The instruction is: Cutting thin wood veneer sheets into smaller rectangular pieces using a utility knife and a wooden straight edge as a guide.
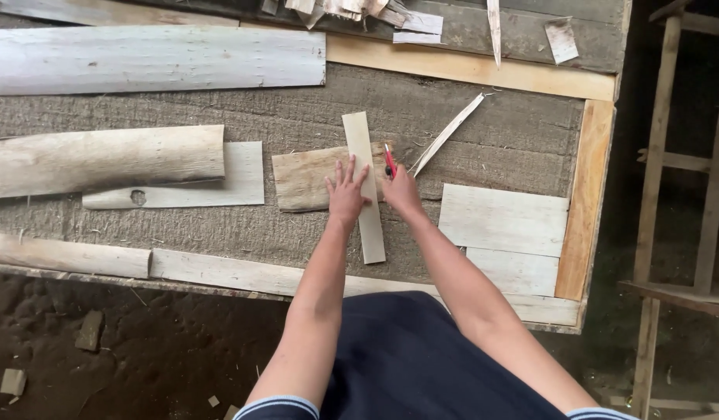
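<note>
My left hand (pixel 346 191) lies flat with fingers spread on a narrow pale wooden strip (pixel 366 225) that runs up and down across a brownish sheet piece (pixel 301 180). My right hand (pixel 401 191) grips a red cutter knife (pixel 390 159), its tip against the strip's right edge, over the brown piece. Both rest on a rough grey worktable (pixel 468 128).
Pale cut sheets (pixel 503 220) lie stacked right of my hands, by the table's light wooden edge (pixel 586 202). A curled bark-like sheet (pixel 103 160) and flat pieces sit left. A thin sliver (pixel 446 134) lies above right. A wooden frame (pixel 659 155) stands right over dark soil.
</note>
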